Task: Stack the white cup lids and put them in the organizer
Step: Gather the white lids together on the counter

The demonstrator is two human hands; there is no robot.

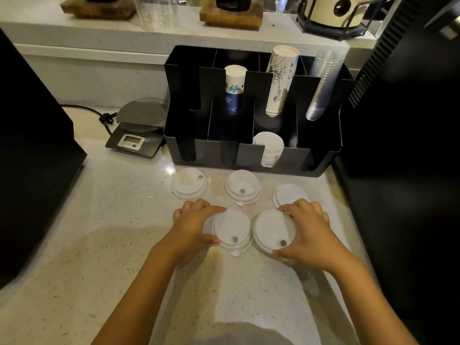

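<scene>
From the head view, five white cup lids lie on the speckled surface (112, 220) in front of the black organizer (251, 155). The left hand (196, 225) has its fingers (211, 209) curled around the rim of the near-left lid (231, 231); a second rim seems to peek out beneath it on the left, so this may already be two lids, though I cannot tell for sure. The right hand (308, 232) grips the near-right lid (273, 231) the same way, thumb at the near edge and fingers over the far edge. Three more lids wait closer to the organizer: the far-left lid (189, 186), the middle lid (242, 186) and the far-right lid (288, 194), the last partly hidden behind the right hand's fingers.

In the organizer, a stack of white lids (270, 148) already sits in a front compartment, with paper cups (281, 80) and clear cups (323, 85) in the compartments behind.

The risks, as I judge them: both grips are light pinches on thin rims, so a lid could slip or flex and pop free when lifted. If the lids are nested with their sip tabs misaligned or one tilted, the stack may sit crooked and topple. The right hand could also nudge the far-right lid just behind it.
</scene>
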